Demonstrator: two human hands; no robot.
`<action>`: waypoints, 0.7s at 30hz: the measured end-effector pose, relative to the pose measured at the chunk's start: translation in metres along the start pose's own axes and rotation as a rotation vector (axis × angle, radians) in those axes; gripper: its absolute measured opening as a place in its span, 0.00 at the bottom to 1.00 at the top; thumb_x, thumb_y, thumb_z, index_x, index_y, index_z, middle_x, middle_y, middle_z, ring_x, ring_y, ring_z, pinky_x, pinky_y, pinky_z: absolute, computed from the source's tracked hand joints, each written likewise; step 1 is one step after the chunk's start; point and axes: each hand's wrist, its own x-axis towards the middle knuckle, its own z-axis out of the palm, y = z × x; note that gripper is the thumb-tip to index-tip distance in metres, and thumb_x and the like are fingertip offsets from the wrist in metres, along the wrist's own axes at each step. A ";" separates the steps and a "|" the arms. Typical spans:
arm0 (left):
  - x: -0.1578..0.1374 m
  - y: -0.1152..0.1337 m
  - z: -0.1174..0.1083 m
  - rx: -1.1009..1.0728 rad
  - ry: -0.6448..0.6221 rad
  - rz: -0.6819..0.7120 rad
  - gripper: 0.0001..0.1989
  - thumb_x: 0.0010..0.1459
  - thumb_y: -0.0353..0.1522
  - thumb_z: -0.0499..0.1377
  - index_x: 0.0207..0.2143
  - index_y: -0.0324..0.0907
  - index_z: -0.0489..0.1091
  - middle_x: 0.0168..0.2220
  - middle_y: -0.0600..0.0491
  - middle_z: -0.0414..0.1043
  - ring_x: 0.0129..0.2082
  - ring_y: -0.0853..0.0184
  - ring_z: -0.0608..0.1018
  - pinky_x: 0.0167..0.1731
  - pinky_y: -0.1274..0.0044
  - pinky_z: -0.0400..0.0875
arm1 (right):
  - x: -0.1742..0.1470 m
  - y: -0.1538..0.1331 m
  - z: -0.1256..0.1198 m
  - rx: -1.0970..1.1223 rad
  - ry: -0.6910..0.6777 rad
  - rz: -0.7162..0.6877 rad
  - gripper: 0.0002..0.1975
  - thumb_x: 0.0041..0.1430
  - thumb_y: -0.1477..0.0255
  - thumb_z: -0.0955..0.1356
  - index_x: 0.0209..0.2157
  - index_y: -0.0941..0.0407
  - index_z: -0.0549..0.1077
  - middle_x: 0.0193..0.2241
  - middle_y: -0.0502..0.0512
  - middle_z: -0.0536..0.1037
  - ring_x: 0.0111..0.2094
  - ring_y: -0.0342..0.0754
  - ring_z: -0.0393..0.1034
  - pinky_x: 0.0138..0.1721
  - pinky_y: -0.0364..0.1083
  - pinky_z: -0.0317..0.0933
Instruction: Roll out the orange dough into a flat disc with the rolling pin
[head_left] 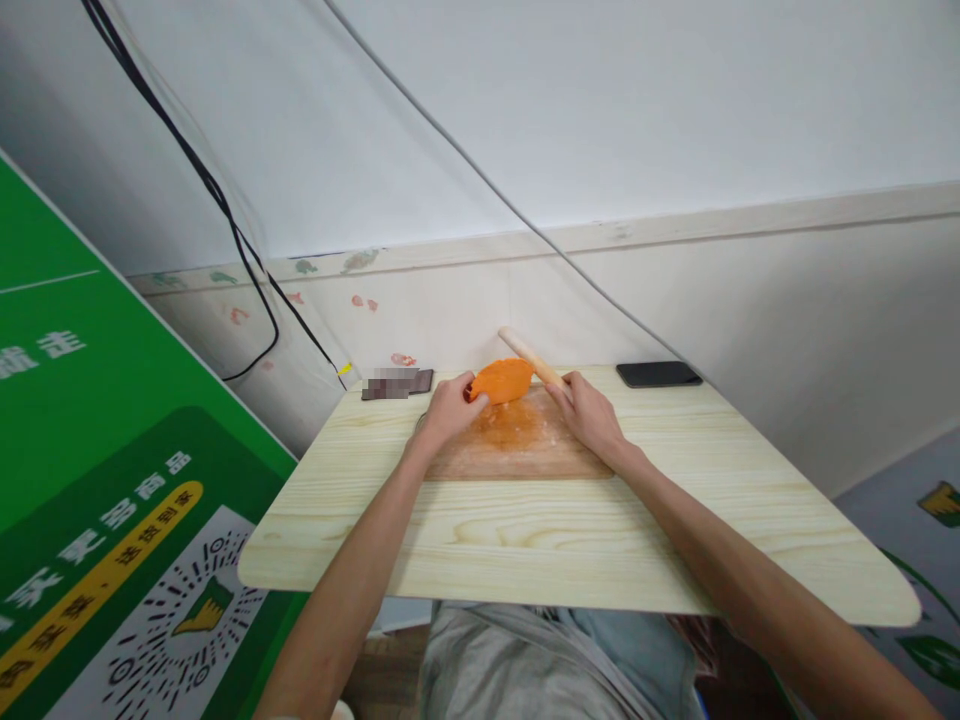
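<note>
My left hand [451,408] is closed on the left edge of a flat orange sheet of dough [504,381], raised above the board. In my right hand [587,412] is a wooden rolling pin [525,350], gripped near its lower end and slanting up to the left, its far end towards the wall. Below both hands lies a wooden board [517,462], marked with an orange stain and whitish dusting. Part of the pin is hidden by my fingers.
The board rests on a pale wood-grain table [525,540] against the wall. A black phone [658,374] lies at the back right, a dark flat object [397,384], partly blurred, at the back left. A grey cable [480,170] crosses the wall; a green panel [112,450] stands left.
</note>
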 end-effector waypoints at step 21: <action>0.005 -0.015 0.009 -0.129 0.102 0.032 0.04 0.64 0.32 0.62 0.37 0.42 0.78 0.33 0.54 0.81 0.30 0.67 0.81 0.31 0.78 0.73 | 0.002 0.005 0.005 0.020 0.024 0.008 0.18 0.78 0.57 0.61 0.53 0.56 0.71 0.47 0.67 0.84 0.45 0.60 0.80 0.41 0.49 0.62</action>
